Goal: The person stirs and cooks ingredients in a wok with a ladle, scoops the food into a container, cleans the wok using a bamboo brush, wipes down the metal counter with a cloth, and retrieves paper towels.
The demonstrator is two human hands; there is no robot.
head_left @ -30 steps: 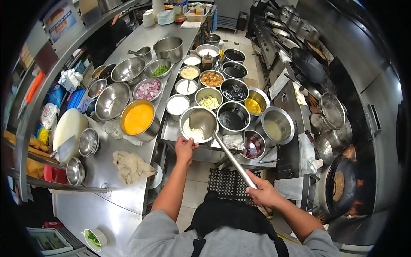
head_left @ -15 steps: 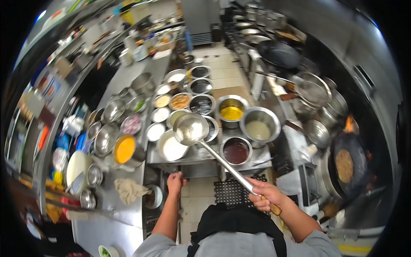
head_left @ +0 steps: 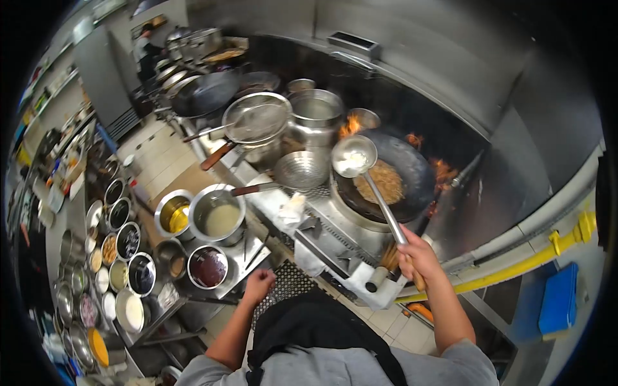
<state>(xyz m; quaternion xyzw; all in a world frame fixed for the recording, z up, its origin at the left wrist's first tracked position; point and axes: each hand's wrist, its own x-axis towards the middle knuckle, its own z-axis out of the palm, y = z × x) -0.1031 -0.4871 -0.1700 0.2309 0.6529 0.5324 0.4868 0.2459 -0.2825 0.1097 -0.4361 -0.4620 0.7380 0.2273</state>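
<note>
My right hand is wrapped around the wooden-ended handle of a metal ladle. The ladle's bowl hangs over the near left side of a dark wok, with a little whitish stuff in it. Inside the wok lies a flat layer of brown shredded food; the kind is hard to make out. Flames lick up around the wok's rim. My left hand is closed in a loose fist in front of my apron, close to the pot of dark red sauce, apart from it and holding nothing visible.
Left of the wok are a perforated strainer, a mesh skimmer and a steel pot. Pots of yellow oil and pale liquid stand on the side table. A yellow pipe runs along the stove front. Another person stands far back.
My view and body have turned right toward the stove. The ladle has swung from above the ingredient bowls to over the wok. My left hand stays closed.
</note>
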